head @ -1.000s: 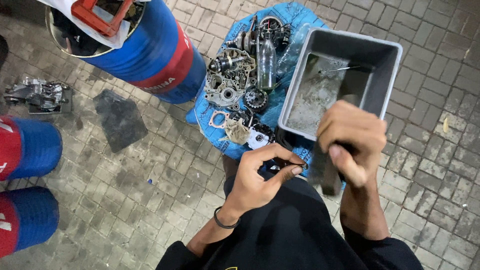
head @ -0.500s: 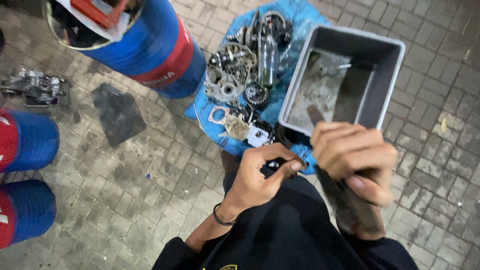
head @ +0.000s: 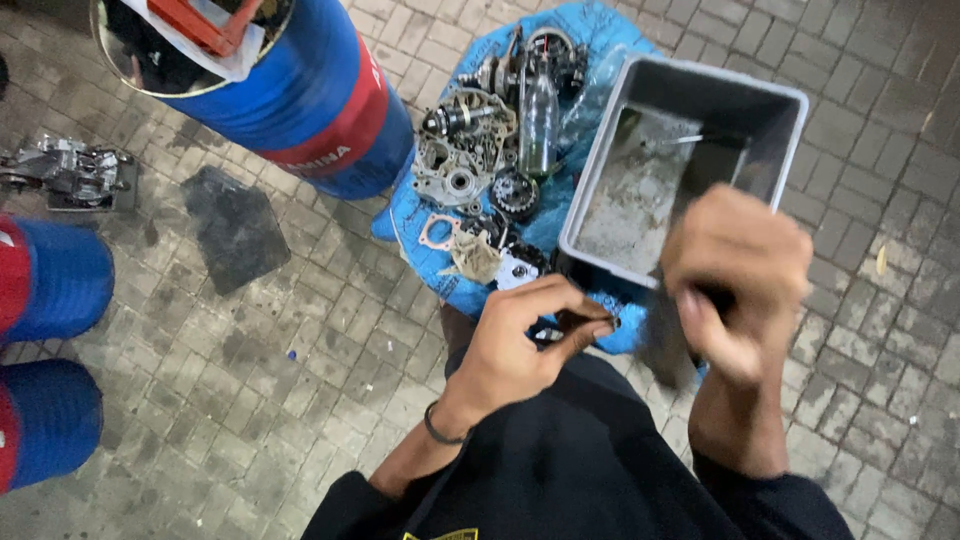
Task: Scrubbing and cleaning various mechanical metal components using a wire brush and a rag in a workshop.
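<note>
2 hands (head: 640,310) — left pinching a small dark part (head: 560,330) (right blurred).

Head view, looking down onto brick paving. Left hand (head: 525,335) pinches a small dark metal part (head: 560,330) between thumb and fingertips; a dark band sits on that wrist. Right hand (head: 740,280) is motion-blurred, closed around what may be a dark flat tool (head: 665,345), identity unclear. Both hands are above the near edge of a blue sheet (head: 425,255) spread on the ground. On the sheet: a grey rectangular tub (head: 770,100) with grimy residue inside, a clear bottle (head: 538,120), a metal engine casing (head: 455,160), a gear (head: 515,192), a gasket (head: 437,232). Blue drum with red band (head: 300,100) stands just beside the sheet. Two more blue drums (head: 45,350) at left edge; a metal engine block (head: 65,172) lies near them.
</note>
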